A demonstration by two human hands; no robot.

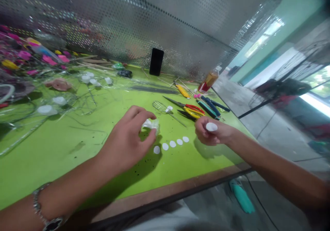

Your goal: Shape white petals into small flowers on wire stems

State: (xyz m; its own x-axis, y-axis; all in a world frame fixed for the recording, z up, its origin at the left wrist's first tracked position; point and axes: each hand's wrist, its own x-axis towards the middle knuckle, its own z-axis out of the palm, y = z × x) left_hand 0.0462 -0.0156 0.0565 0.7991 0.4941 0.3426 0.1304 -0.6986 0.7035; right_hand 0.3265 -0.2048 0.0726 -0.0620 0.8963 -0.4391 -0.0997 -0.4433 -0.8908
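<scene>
Several small white discs (pixel 172 144) lie in a slanting row on the green table (pixel 103 176). My left hand (pixel 134 131) is over the table left of the row, thumb and fingers apart in a curve around a crumpled clear-white piece (pixel 152 124); whether they touch it is unclear. To the right of the row, my right hand (pixel 208 131) is curled, with a white disc (pixel 211 127) held at its fingers. Beyond the discs lies a wire piece with a white bit (pixel 168 109) on it.
Pliers with red and yellow handles (pixel 193 110), dark-blue-handled tools (pixel 211 106), a yellow cutter (pixel 182 90) and a bottle (pixel 209 79) stand or lie at the right. A black phone (pixel 156 62) leans on the perforated metal panel. Wires, plastic and pink pieces clutter the left.
</scene>
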